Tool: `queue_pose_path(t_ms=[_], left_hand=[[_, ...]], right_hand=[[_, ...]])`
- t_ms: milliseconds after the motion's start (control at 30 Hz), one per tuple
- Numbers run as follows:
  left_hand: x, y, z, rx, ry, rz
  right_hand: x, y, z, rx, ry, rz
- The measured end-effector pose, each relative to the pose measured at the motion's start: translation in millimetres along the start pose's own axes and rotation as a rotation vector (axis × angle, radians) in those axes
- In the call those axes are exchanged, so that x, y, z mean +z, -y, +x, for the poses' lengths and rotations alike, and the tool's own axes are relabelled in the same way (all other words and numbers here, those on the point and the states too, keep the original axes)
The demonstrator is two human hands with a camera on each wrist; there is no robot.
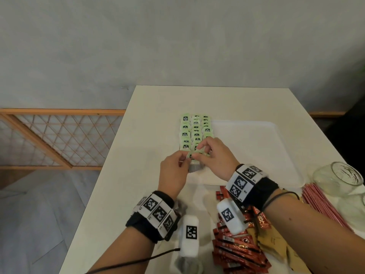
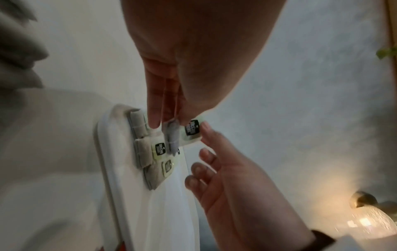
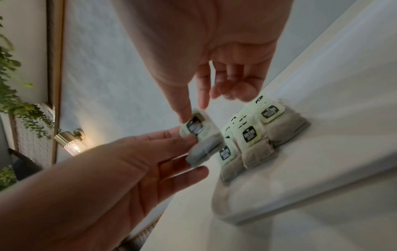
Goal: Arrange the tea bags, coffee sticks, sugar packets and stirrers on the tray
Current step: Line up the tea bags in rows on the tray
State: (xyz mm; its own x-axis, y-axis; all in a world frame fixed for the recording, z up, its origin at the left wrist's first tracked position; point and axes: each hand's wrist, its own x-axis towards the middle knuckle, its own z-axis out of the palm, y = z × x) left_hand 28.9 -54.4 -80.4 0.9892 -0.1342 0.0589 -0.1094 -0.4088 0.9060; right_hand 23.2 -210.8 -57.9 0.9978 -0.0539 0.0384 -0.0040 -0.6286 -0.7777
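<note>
Both hands hold one tea bag (image 1: 194, 156) with a pale green tag just above the near-left corner of the white tray (image 1: 256, 147). My left hand (image 1: 185, 158) pinches its left edge. My right hand (image 1: 200, 150) pinches the tag between thumb and forefinger. The left wrist view has the held tea bag (image 2: 192, 130) under my left hand (image 2: 169, 120). The right wrist view has the same tea bag (image 3: 197, 129) below my right hand (image 3: 193, 110). Several tea bags (image 1: 195, 131) lie in three columns along the tray's left side. Red coffee sticks (image 1: 237, 252), brown sugar packets (image 1: 276, 246) and pink stirrers (image 1: 320, 202) lie off the tray.
A glass jar (image 1: 335, 178) lies on its side right of the tray, beside the stirrers. The white table (image 1: 138, 175) ends close to the left of the tea bag columns. A wooden lattice rail (image 1: 59, 139) stands beyond that edge.
</note>
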Motion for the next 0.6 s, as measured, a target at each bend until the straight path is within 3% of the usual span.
queue_pose_path(t_ms=[267, 400, 600], left_hand=[[-11, 24, 6, -0.134, 0.094, 0.035], [-13, 28, 21, -0.205, 0.144, 0.111], [-21, 25, 35, -0.206, 0.206, 0.222]], right_hand=[[20, -17, 11, 0.085, 0.181, -0.069], [31, -17, 22, 0.13, 0.131, -0.106], [29, -13, 38, 0.124, 0.092, -0.193]])
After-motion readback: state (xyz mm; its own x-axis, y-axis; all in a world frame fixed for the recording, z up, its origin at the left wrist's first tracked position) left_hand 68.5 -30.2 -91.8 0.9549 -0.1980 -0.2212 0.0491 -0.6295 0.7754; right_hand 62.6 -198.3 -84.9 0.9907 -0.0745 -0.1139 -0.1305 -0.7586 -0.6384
